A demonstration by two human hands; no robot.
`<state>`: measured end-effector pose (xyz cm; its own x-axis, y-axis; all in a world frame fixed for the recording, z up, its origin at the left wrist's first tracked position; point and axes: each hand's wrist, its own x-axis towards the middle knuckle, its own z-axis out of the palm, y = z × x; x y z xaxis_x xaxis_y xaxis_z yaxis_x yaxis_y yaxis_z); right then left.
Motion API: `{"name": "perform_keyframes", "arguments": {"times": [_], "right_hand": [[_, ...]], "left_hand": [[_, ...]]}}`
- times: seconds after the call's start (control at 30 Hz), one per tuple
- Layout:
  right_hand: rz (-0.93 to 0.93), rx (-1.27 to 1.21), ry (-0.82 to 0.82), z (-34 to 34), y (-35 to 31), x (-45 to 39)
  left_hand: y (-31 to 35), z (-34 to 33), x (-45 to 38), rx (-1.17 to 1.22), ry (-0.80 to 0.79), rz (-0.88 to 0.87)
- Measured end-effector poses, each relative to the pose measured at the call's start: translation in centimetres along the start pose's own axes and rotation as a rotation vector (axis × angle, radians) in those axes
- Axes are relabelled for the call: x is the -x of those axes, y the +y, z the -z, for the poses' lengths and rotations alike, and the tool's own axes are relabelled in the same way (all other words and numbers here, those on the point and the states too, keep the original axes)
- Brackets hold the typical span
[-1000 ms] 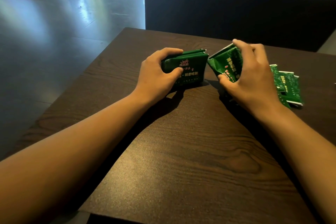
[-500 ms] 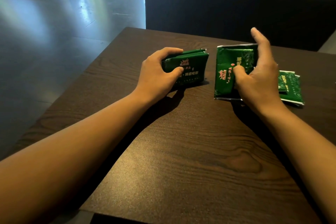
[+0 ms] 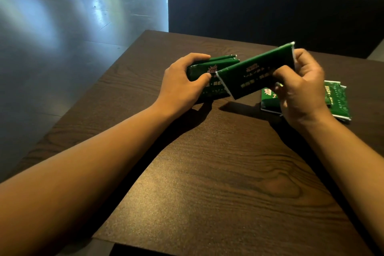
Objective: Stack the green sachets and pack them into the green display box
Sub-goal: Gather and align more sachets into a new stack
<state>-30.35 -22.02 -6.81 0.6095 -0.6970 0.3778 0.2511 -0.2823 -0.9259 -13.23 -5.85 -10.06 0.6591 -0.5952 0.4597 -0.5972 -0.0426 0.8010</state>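
Observation:
My left hand (image 3: 182, 85) grips a stack of green sachets (image 3: 209, 69) standing on its edge on the dark wooden table (image 3: 207, 172). My right hand (image 3: 301, 87) pinches a single green sachet (image 3: 255, 72) by its right end and holds it tilted above the table, its left end overlapping the front of the stack. Loose green sachets (image 3: 336, 100) lie flat on the table under and behind my right hand. No green display box shows in the head view.
A dark upholstered bench (image 3: 270, 6) runs along the table's far edge. A shiny grey floor (image 3: 52, 27) lies to the left of the table. The table's near edge ends just in front of my arms.
My right hand has lifted one sachet off the loose pile and carried it left, up to the stack. My left hand has kept its hold on the stack.

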Motion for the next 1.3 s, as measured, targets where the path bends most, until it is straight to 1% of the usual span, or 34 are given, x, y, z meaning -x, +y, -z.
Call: {"name": "perform_keyframes", "arguments": {"times": [0.03,0.13,0.2,0.27,0.33,0.37,0.43,0.53,0.6,0.67,0.77,0.87,1.0,1.1,1.17,1.2,1.27,1.3], "right_hand": [[-0.003,0.088,-0.031,-0.2,0.1,0.2],[0.075,0.508,-0.082,-0.3,0.7,0.5],[0.135,0.665,-0.074,-0.2,0.9,0.5],[0.188,0.751,-0.078,-0.1,0.9,0.3],[0.218,0.805,-0.092,0.0,0.9,0.2],[0.228,0.818,-0.102,0.1,1.0,0.2],[0.249,0.808,-0.145,-0.2,1.1,0.3],[0.316,0.804,-0.191,-0.6,1.3,0.6],[0.376,0.866,-0.246,-0.8,1.2,0.8],[0.414,0.971,-0.341,-1.1,1.1,1.1],[0.381,1.062,-0.495,-1.8,1.2,1.7],[0.354,1.064,-0.538,-2.4,1.2,1.9],[0.346,1.044,-0.579,-2.6,1.0,1.9],[0.360,1.005,-0.542,-2.2,0.7,1.8],[0.349,1.012,-0.434,-1.9,0.4,1.6],[0.325,1.053,-0.358,-1.6,0.2,1.4],[0.202,1.231,-0.231,-0.8,-0.1,0.9],[0.076,1.344,-0.213,-0.2,-0.3,0.6]], "left_hand": [[0.0,0.0,0.0,0.008,0.002,0.010],[0.3,0.0,0.0,0.056,0.015,0.057],[0.5,0.0,0.0,0.081,0.008,0.079],[0.7,0.0,0.2,0.117,-0.041,0.076],[0.9,0.0,0.5,0.130,-0.134,0.047],[1.0,0.0,0.6,0.091,-0.158,0.004],[1.0,0.0,0.7,-0.002,-0.164,-0.095],[1.1,-0.2,0.9,-0.021,-0.153,-0.158],[1.4,-0.2,1.0,0.000,-0.159,-0.164],[1.6,-0.1,1.1,0.043,-0.188,-0.161],[1.7,-0.2,1.2,0.081,-0.208,-0.150],[1.8,-0.2,1.2,0.106,-0.228,-0.129],[1.7,-0.2,1.2,0.094,-0.238,-0.144],[1.5,-0.2,1.1,0.057,-0.201,-0.159],[1.4,-0.2,1.1,0.039,-0.179,-0.164],[1.4,-0.2,1.0,0.035,-0.166,-0.157],[1.4,-0.1,1.0,0.023,-0.139,-0.132],[1.3,-0.1,0.9,0.016,-0.128,-0.121]]}}
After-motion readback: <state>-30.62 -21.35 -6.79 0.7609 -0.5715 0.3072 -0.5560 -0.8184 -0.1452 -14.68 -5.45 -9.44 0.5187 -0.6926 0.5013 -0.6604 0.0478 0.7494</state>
